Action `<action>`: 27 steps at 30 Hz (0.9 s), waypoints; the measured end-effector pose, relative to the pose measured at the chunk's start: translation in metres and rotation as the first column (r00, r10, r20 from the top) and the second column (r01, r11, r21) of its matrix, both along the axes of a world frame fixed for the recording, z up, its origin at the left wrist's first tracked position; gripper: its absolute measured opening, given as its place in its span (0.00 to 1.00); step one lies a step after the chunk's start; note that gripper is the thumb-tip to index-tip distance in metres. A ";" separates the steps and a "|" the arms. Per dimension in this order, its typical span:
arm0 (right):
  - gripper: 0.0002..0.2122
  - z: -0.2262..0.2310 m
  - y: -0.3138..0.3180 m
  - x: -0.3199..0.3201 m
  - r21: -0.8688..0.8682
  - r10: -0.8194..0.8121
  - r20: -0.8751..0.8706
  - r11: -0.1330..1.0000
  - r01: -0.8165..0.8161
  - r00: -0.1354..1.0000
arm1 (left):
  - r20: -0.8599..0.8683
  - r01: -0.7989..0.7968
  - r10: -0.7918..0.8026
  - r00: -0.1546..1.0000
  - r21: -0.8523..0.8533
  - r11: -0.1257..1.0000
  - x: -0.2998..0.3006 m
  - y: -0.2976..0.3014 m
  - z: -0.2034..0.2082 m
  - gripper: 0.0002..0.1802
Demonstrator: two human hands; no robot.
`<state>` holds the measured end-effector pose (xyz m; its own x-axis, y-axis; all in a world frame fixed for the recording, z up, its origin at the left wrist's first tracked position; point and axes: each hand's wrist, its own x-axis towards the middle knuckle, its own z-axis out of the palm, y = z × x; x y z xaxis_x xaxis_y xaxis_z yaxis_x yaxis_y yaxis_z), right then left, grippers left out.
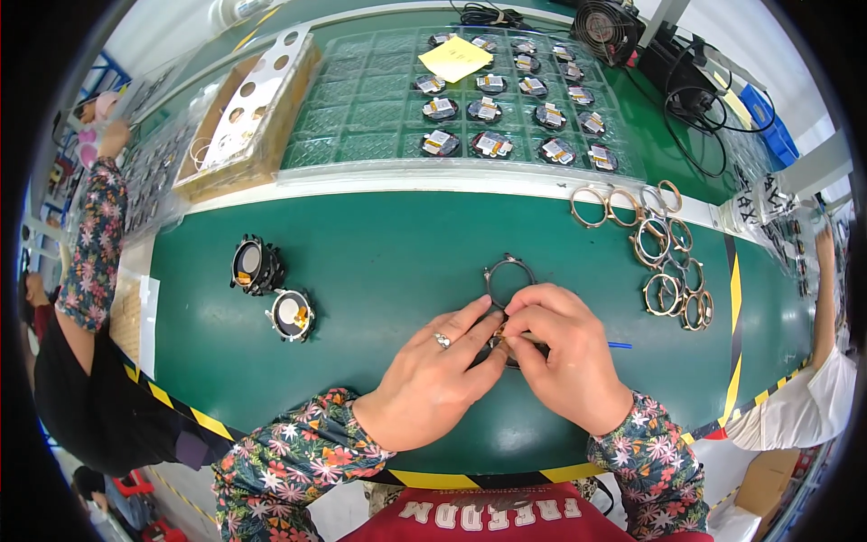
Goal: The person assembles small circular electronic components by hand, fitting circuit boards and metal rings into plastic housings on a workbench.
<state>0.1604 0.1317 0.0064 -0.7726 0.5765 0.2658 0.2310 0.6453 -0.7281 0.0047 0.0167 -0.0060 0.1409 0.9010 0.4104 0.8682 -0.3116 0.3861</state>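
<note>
My left hand point(440, 373) reaches in with its thumb and fingertips pressed round the edge of a dark round watch part point(511, 363) on the green table. The part is mostly covered by both hands. Opposite it, my right hand point(569, 352) is closed, thumb and forefinger pinched over the part's centre, where a bit of copper colour shows. What the pinch holds is hidden. A blue thin stick point(619, 345) pokes out beyond the right hand; I cannot tell if it is held. Just past my fingertips lies a dark ring-shaped watch case point(509, 281).
Stacked dark watch parts point(256, 265) and a single one point(292, 315) sit at left. Several metal rings point(653, 242) cluster at right. A clear compartment tray point(361, 117) with round modules, a yellow note point(455, 59), a cardboard box point(244, 172) and a fan point(607, 32) stand behind. Co-workers flank both sides.
</note>
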 end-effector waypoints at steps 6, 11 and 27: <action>0.06 0.002 0.002 0.002 -0.028 0.063 0.001 0.998 -0.063 0.998 | -0.011 0.008 -0.008 1.000 -0.021 1.000 0.000 -0.001 0.001 0.14; 0.06 0.003 0.002 0.003 -0.022 0.059 0.011 0.998 -0.059 0.998 | -0.016 0.012 -0.012 1.000 -0.030 0.999 0.000 -0.001 0.001 0.14; 0.06 0.001 0.001 0.001 0.023 0.018 0.003 1.000 -0.018 1.000 | 0.002 0.007 -0.007 1.000 -0.023 1.000 0.000 0.000 0.002 0.13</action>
<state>0.1611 0.1323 0.0079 -0.7835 0.5564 0.2767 0.2215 0.6661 -0.7122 0.0045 0.0162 -0.0042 0.1462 0.9092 0.3899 0.8655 -0.3084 0.3947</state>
